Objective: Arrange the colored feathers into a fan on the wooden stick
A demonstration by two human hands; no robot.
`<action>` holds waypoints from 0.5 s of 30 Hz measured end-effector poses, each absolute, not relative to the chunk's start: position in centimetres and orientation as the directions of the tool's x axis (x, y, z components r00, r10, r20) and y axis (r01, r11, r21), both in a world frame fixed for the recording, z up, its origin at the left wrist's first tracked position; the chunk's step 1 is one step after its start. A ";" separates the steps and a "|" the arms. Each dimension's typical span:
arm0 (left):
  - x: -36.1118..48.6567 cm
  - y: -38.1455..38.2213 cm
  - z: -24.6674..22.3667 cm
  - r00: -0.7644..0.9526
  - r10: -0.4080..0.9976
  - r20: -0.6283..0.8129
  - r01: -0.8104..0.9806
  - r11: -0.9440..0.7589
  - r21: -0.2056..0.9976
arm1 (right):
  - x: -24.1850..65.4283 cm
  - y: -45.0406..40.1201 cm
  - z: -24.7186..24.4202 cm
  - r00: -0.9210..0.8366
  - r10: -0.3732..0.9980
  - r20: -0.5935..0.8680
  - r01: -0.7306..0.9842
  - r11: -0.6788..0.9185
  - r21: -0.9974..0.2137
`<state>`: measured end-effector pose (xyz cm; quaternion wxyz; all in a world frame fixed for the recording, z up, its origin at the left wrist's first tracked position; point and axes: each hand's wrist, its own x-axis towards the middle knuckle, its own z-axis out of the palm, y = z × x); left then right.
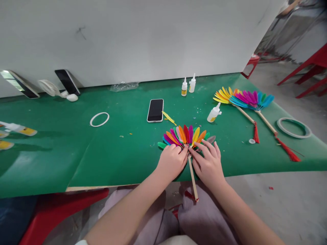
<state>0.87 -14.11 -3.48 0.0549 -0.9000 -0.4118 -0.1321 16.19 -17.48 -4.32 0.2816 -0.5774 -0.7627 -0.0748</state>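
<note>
The feather fan (188, 134) lies at the table's (122, 160) near edge, between the hands, its handle (192, 177) jutting past the edge. The left hand (172, 161) curls at the feathers' base, its grip unclear; the right hand (209, 164) touches there, fingers spread.

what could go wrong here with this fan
The feather fan's handle juts past the table edge, so a bumped knee might shift it under the left hand and right hand.

The white bottle beyond the right hand could get knocked over.

The loose yellow feather by the phone might blow away.
</note>
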 end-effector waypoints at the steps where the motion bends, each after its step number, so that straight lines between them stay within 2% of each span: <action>1: 0.9 -14.1 -3.5 0.626 0.726 0.285 0.755 -0.656 0.012 | 16.2 -17.5 -4.3 -0.173 0.840 0.515 0.922 0.321 -0.214; 15: 1.2 -13.9 -3.6 0.610 0.737 0.292 0.752 -0.654 0.080 | 16.3 -17.2 -4.7 -0.199 0.832 0.518 0.895 0.369 -0.249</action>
